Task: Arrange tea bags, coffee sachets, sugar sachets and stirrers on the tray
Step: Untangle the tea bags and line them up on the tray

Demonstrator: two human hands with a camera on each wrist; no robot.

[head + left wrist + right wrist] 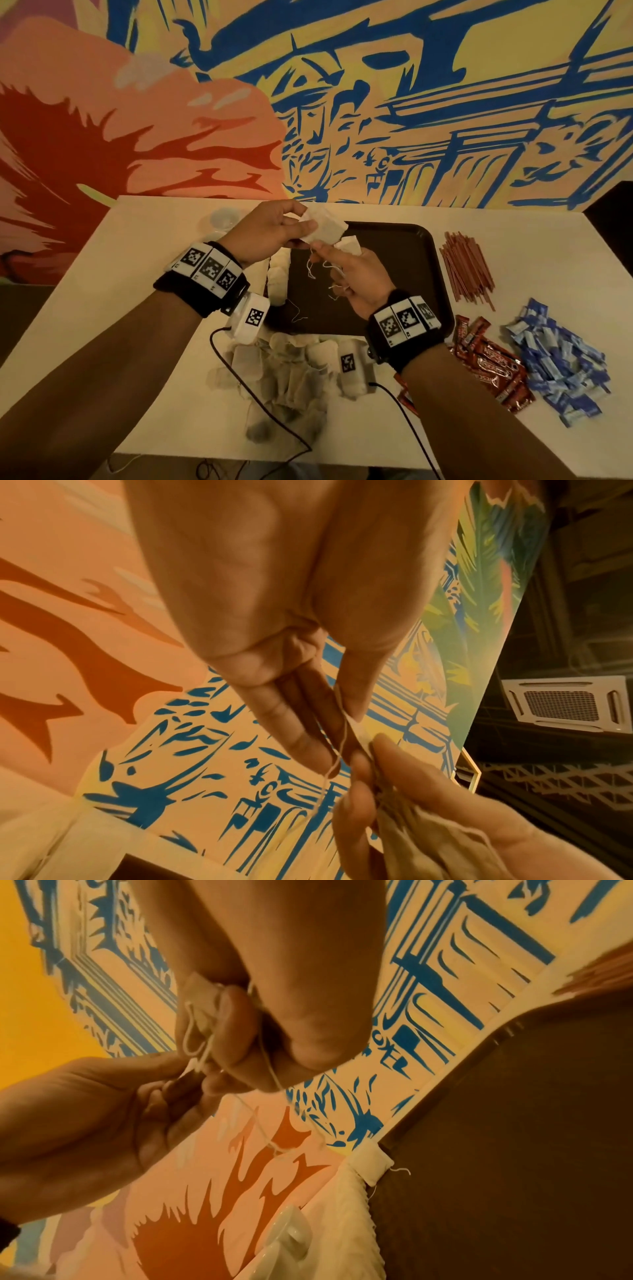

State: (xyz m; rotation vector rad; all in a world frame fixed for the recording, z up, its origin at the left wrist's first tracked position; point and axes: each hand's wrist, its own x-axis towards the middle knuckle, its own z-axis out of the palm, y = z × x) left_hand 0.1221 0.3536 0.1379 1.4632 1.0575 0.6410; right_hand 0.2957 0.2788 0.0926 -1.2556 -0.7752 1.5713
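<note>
Both hands work above the dark tray (pixel 404 274): the left hand (pixel 270 233) pinches a tea bag (pixel 325 228), the right hand (pixel 356 277) grips another with tangled strings. A few tea bags line the tray's left edge; the tea bag pile (pixel 284 373), stirrers (pixel 466 270), coffee sachets (pixel 489 366) and sugar sachets (pixel 561 359) lie on the table (pixel 137 274), so most remains.

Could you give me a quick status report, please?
Left hand and right hand both gripping tea bags above the tray. Strings tangled between them. Stirrers, coffee, sugar untouched.
</note>
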